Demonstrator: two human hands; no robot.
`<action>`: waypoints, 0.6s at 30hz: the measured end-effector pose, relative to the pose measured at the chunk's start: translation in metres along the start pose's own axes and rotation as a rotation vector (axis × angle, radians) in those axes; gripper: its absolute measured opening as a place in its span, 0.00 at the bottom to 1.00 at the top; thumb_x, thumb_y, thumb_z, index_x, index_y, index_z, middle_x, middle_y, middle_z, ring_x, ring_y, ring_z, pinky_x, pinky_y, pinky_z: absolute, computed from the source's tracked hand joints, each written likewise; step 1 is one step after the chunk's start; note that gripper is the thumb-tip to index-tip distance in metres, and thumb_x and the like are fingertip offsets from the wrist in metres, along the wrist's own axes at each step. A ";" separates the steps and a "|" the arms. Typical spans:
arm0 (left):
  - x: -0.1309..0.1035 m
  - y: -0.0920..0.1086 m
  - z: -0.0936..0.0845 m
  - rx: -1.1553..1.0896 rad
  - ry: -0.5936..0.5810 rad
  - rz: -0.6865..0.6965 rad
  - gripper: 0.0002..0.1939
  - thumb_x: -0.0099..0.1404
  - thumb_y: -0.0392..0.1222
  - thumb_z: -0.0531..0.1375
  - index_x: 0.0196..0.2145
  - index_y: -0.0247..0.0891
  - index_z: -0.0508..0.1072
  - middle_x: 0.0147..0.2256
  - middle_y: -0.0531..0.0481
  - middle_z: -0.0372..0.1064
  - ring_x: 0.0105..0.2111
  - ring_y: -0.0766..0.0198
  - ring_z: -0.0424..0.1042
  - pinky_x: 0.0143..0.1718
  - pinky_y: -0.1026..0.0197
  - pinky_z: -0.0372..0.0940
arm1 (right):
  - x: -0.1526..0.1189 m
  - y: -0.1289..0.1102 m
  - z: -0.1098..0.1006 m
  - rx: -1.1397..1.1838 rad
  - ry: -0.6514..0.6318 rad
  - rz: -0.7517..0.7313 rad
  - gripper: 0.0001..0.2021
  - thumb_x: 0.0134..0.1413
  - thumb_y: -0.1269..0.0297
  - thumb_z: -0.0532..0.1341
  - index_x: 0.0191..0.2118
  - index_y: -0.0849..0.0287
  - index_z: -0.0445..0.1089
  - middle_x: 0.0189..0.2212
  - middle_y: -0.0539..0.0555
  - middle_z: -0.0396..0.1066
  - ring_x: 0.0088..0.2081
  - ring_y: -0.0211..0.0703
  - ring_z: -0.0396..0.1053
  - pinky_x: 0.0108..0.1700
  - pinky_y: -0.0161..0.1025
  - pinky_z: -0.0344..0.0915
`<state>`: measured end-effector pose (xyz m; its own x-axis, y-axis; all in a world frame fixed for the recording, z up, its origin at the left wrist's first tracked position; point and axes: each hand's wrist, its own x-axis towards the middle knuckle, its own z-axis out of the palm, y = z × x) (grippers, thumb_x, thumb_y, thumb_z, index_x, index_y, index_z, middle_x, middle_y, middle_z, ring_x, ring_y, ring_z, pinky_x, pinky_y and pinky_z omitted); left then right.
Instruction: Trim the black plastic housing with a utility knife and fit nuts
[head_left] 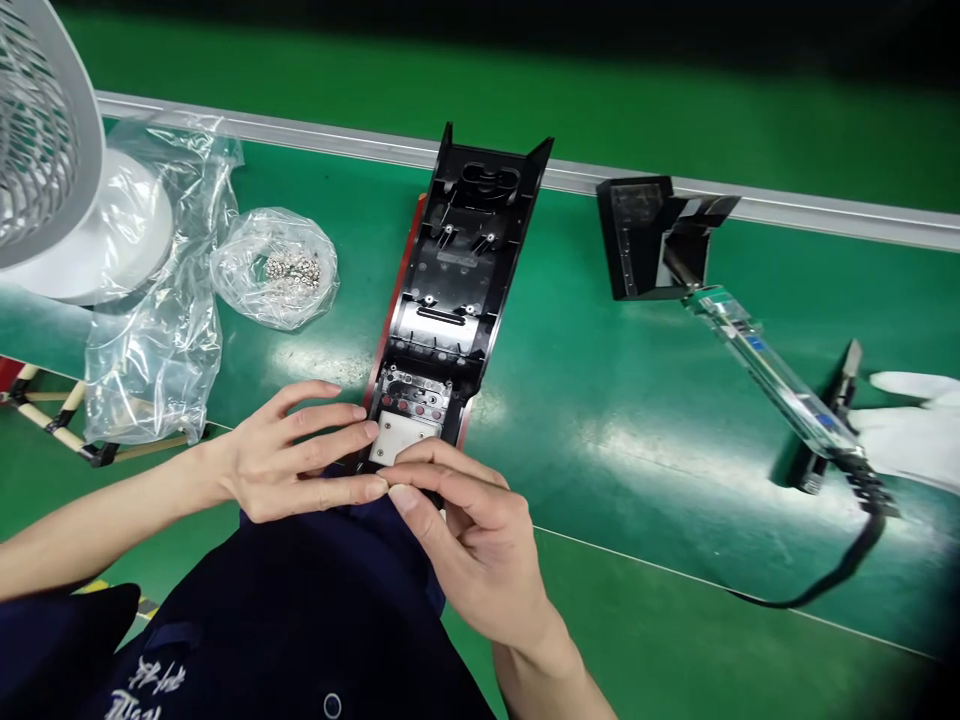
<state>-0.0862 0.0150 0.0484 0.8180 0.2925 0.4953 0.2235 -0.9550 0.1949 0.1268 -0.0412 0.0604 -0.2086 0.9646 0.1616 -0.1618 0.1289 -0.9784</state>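
Black plastic housing, long and curved point(454, 268), lying open side up on green table point(622, 400), near end between hands. White rectangular plate point(401, 436) already seated, small fasteners point(387, 426) visible; fastening seemingly partway, near edge hidden. Loose silvery metal parts point(292, 268) left in clear plastic bag point(244, 285). Left hand point(281, 460): grip spread open. Right hand point(480, 535): bunched by plate; cannot tell if gripping anything.

Green bench point(570, 400) bears: fan point(90, 215), clear bag point(161, 350), bagged metal pieces point(289, 270), left; black housing point(457, 280), centre; black holder point(645, 240), white glove point(911, 440), right.
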 end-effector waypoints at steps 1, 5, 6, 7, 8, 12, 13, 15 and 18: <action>-0.001 -0.001 0.000 -0.012 -0.010 -0.011 0.27 0.55 0.34 0.65 0.50 0.55 0.70 0.48 0.47 0.71 0.49 0.55 0.71 0.55 0.47 0.62 | 0.000 0.000 -0.001 -0.018 -0.015 -0.017 0.10 0.60 0.79 0.57 0.39 0.61 0.73 0.33 0.52 0.66 0.33 0.34 0.64 0.34 0.33 0.62; -0.001 -0.004 -0.001 -0.217 0.018 -0.058 0.32 0.54 0.28 0.64 0.53 0.57 0.67 0.49 0.47 0.69 0.50 0.54 0.70 0.56 0.48 0.62 | 0.002 -0.002 -0.006 -0.124 -0.077 -0.091 0.09 0.60 0.80 0.57 0.40 0.63 0.72 0.32 0.53 0.66 0.33 0.35 0.64 0.34 0.34 0.62; 0.000 -0.004 -0.002 -0.273 -0.002 -0.086 0.32 0.55 0.27 0.64 0.53 0.57 0.67 0.49 0.47 0.69 0.50 0.55 0.70 0.56 0.48 0.62 | 0.003 -0.002 -0.008 -0.153 -0.093 -0.110 0.09 0.60 0.80 0.56 0.40 0.63 0.72 0.32 0.53 0.66 0.34 0.35 0.64 0.35 0.35 0.62; 0.000 -0.005 -0.002 -0.313 -0.028 -0.113 0.32 0.55 0.27 0.63 0.52 0.58 0.68 0.48 0.48 0.70 0.49 0.55 0.70 0.55 0.48 0.63 | 0.003 -0.002 -0.009 -0.182 -0.109 -0.129 0.09 0.60 0.80 0.56 0.40 0.63 0.71 0.32 0.53 0.66 0.34 0.36 0.63 0.35 0.35 0.62; 0.001 -0.006 -0.002 -0.334 -0.057 -0.136 0.30 0.56 0.28 0.63 0.51 0.59 0.69 0.48 0.49 0.71 0.49 0.56 0.71 0.54 0.48 0.64 | 0.004 -0.002 -0.009 -0.209 -0.124 -0.149 0.09 0.60 0.80 0.56 0.40 0.64 0.71 0.32 0.53 0.66 0.34 0.36 0.63 0.36 0.36 0.63; 0.000 -0.007 -0.001 -0.377 -0.109 -0.148 0.25 0.60 0.30 0.60 0.49 0.60 0.70 0.47 0.51 0.71 0.49 0.58 0.70 0.55 0.49 0.63 | 0.005 0.000 -0.010 -0.271 -0.153 -0.220 0.07 0.60 0.80 0.55 0.37 0.66 0.69 0.30 0.53 0.65 0.33 0.37 0.62 0.38 0.38 0.63; -0.001 -0.007 -0.001 -0.369 -0.099 -0.123 0.26 0.60 0.29 0.59 0.50 0.60 0.69 0.48 0.51 0.71 0.50 0.59 0.70 0.56 0.49 0.62 | 0.005 0.001 -0.009 -0.274 -0.151 -0.231 0.06 0.60 0.80 0.55 0.36 0.66 0.68 0.30 0.53 0.65 0.33 0.37 0.62 0.38 0.38 0.62; -0.001 -0.007 -0.001 -0.312 -0.067 -0.057 0.27 0.60 0.28 0.59 0.52 0.57 0.68 0.48 0.50 0.71 0.51 0.59 0.69 0.57 0.50 0.60 | 0.003 0.003 -0.008 -0.274 -0.141 -0.236 0.06 0.60 0.80 0.55 0.36 0.67 0.67 0.30 0.54 0.65 0.32 0.37 0.61 0.38 0.38 0.62; 0.000 -0.006 -0.001 -0.260 -0.055 -0.015 0.27 0.59 0.27 0.60 0.52 0.52 0.69 0.46 0.47 0.72 0.51 0.58 0.69 0.57 0.50 0.61 | 0.000 0.004 -0.004 -0.254 -0.125 -0.218 0.05 0.60 0.80 0.55 0.36 0.66 0.66 0.30 0.54 0.65 0.32 0.38 0.61 0.37 0.38 0.62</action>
<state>-0.0882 0.0207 0.0481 0.8445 0.2971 0.4455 0.0985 -0.9040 0.4161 0.1303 -0.0402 0.0560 -0.3146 0.8745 0.3692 0.0263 0.3968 -0.9175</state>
